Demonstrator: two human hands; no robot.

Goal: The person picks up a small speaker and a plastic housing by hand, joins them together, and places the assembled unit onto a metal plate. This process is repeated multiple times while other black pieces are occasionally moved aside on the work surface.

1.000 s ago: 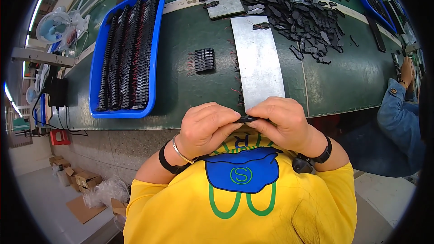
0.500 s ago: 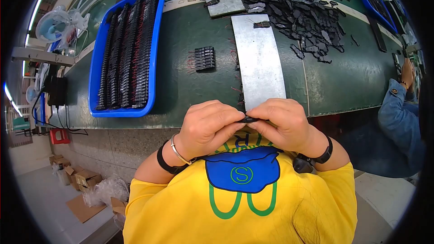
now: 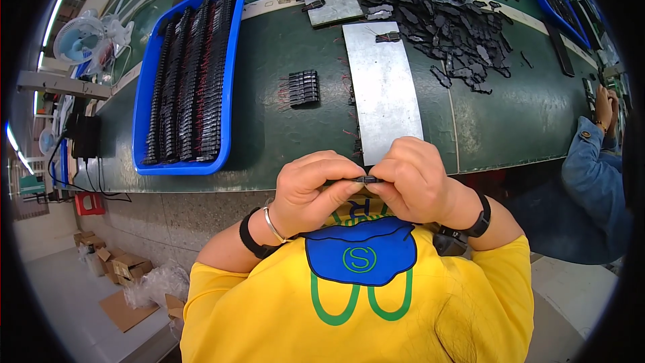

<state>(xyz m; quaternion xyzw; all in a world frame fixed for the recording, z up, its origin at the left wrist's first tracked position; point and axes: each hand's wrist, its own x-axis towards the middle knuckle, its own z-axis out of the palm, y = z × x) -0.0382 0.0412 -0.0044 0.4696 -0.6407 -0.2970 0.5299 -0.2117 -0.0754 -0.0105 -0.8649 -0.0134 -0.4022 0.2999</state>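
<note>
a small black part [image 3: 367, 179] is pinched at its two ends by the left hand [image 3: 310, 181] and the right hand [image 3: 415, 178], both closed on it with thumb and fingers, at the near edge of the green table [image 3: 269, 141], in front of the yellow shirt [image 3: 363, 316]. it seems to be held from both sides so that it is steadied, and close in so that it can be seen well. a metal plate [image 3: 384, 94] is laid just beyond the hands, likely for easy reach, with one black piece [image 3: 388, 37] set near its far end. to the left, a short row of pieces [image 3: 304, 89] is lined up, and more are packed tightly in a blue tray [image 3: 181, 170], perhaps for neat order. the held part looks dark and slim; much of it is covered by the fingertips, so its full shape cannot be told.
</note>
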